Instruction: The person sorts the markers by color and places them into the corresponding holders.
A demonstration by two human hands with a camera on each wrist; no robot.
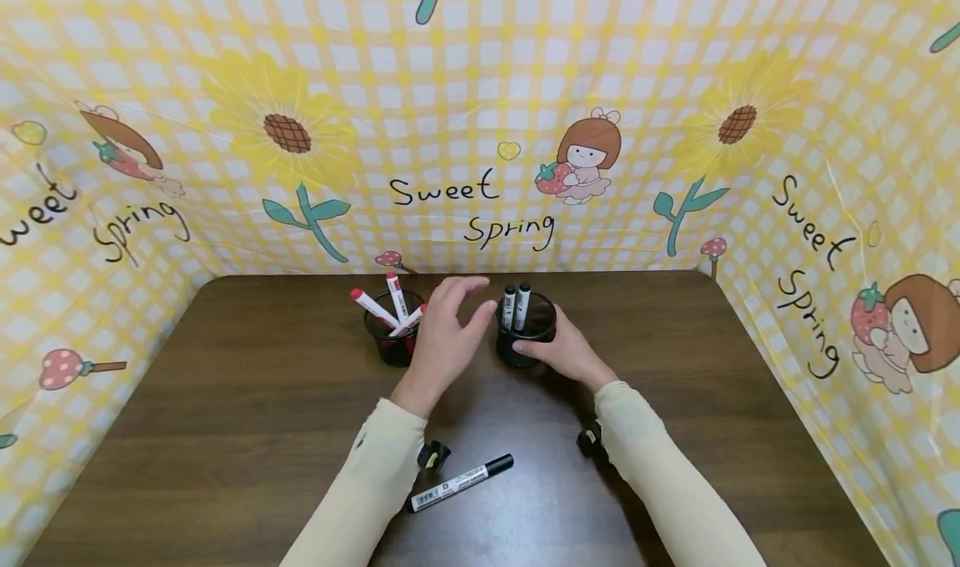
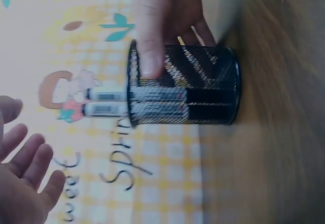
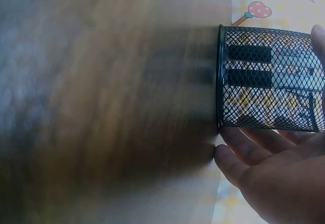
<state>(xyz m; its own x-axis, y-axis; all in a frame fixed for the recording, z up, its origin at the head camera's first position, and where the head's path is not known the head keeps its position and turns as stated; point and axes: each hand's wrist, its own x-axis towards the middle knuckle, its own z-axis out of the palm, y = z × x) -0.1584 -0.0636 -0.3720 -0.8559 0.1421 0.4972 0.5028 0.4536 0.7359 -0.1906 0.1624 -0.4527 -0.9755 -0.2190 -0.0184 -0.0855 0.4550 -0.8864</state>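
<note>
My right hand (image 1: 567, 352) grips a black mesh pen holder (image 1: 510, 353) from its right side, thumb across the near face and fingers round the far side. Two white markers with black ends (image 1: 522, 308) stand in it; the left wrist view shows their bodies (image 2: 106, 109) poking past the rim. To the left of this holder, my left hand (image 1: 447, 339) hovers with loosely bent fingers, holding nothing. In the left wrist view its fingers (image 2: 31, 155) are apart from the holder. The right wrist view shows the holder's base and mesh wall (image 3: 249, 104) beside my right fingers (image 3: 264, 140).
A second black mesh pen holder (image 1: 392, 353) with several red-capped markers (image 1: 372, 308) stands behind my left hand, partly hidden. One black-capped marker (image 1: 459, 484) lies on the brown table (image 1: 225, 434) between my forearms. A yellow checked cloth (image 1: 450, 92) encloses the back and sides.
</note>
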